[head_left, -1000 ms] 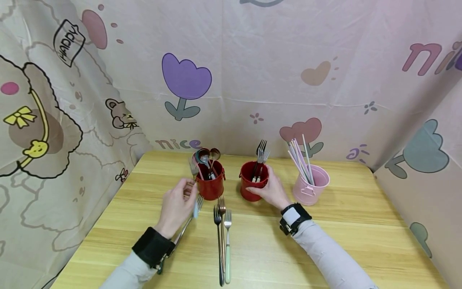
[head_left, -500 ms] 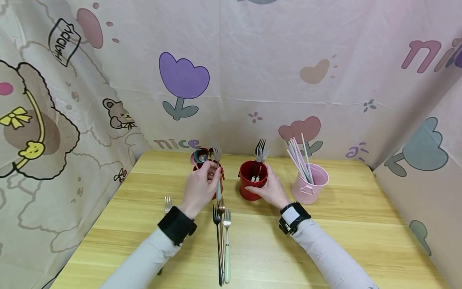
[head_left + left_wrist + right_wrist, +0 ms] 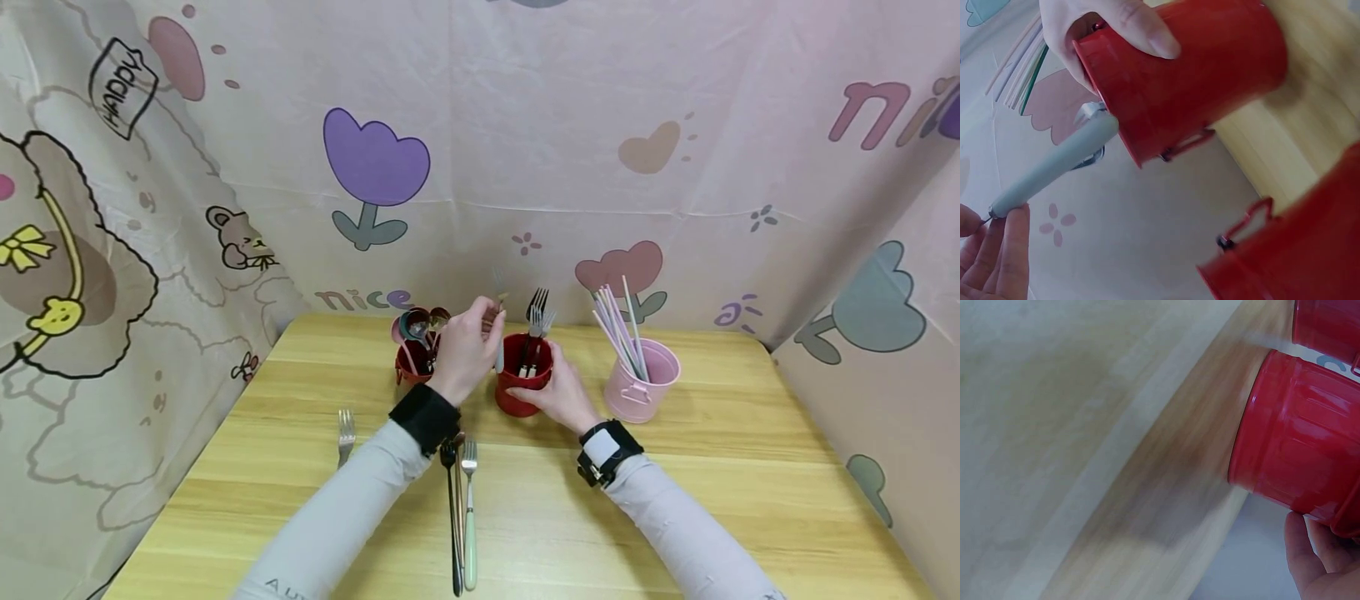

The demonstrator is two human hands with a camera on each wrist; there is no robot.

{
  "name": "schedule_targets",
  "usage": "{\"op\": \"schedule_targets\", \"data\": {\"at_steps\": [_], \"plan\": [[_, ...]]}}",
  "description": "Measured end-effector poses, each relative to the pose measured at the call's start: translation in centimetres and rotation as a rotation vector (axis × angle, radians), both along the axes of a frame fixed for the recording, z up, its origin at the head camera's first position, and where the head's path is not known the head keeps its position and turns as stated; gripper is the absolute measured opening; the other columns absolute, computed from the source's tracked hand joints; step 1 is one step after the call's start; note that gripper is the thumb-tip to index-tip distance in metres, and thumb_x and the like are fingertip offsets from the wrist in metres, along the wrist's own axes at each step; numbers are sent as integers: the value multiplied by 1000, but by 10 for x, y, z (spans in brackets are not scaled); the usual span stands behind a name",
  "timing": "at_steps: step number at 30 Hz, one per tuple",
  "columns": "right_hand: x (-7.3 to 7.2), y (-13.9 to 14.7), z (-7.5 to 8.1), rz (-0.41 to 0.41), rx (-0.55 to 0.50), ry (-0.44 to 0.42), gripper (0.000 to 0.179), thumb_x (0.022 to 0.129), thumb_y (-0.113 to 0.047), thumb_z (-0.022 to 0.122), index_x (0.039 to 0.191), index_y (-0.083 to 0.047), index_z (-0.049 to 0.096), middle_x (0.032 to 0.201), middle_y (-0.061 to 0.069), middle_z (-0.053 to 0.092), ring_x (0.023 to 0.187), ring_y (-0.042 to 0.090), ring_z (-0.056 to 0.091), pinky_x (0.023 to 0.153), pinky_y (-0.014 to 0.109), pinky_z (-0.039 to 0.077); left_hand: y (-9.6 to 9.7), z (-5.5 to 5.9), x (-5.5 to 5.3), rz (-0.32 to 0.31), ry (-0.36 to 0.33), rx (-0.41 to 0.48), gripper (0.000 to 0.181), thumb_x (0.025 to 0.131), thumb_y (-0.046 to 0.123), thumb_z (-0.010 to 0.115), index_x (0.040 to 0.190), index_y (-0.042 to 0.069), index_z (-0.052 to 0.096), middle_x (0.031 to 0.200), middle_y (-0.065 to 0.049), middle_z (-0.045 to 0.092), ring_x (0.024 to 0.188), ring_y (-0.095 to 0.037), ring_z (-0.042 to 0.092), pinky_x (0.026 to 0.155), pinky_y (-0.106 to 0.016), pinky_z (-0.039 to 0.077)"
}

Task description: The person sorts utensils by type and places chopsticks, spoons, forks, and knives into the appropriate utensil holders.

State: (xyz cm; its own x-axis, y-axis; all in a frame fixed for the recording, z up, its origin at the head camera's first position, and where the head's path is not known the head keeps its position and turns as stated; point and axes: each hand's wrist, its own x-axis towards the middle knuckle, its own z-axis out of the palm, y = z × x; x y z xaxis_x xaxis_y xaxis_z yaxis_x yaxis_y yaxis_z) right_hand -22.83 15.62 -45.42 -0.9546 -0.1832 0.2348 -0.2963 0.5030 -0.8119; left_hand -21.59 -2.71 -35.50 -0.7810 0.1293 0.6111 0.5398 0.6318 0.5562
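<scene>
Pinching a blue-handled fork (image 3: 1054, 167), the left hand (image 3: 467, 346) is nearly closed; the right hand (image 3: 561, 396), wider, grips a red bucket (image 3: 516, 405).

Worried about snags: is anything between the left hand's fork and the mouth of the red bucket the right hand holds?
Nothing visible stands between the blue-handled fork and the mouth of the red bucket; the forks inside fill only part of it. Whether the fork's handle touches the bucket, I can't tell.
</scene>
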Motion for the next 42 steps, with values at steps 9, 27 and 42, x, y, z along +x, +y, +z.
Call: {"op": "schedule_targets", "data": {"at_steps": [9, 27, 42], "plan": [[1, -1, 2, -22, 23, -7, 96, 74, -29, 91, 148, -7, 35, 141, 15, 58, 128, 33, 59, 110, 49, 47, 25, 4, -14, -12, 10, -22, 16, 102, 17, 59, 109, 3, 64, 100, -12, 76, 87, -23, 75, 78, -35, 62], [1, -1, 1, -23, 38, 9, 94, 74, -28, 91, 146, -5, 36, 140, 17, 58, 127, 33, 59, 109, 49, 48, 27, -18, -22, 67, -204, -240, 17, 100, 20, 62, 108, 6, 66, 95, -10, 77, 81, -26, 72, 75, -39, 58], [2, -2, 2, -21, 27, 5, 94, 74, -26, 91, 147, -5, 35, 143, 17, 57, 130, 34, 58, 112, 51, 46, 5, -28, -5, 1, -221, -245, 14, 98, 16, 64, 109, 8, 67, 98, -9, 76, 79, -20, 70, 71, -33, 58]]}}
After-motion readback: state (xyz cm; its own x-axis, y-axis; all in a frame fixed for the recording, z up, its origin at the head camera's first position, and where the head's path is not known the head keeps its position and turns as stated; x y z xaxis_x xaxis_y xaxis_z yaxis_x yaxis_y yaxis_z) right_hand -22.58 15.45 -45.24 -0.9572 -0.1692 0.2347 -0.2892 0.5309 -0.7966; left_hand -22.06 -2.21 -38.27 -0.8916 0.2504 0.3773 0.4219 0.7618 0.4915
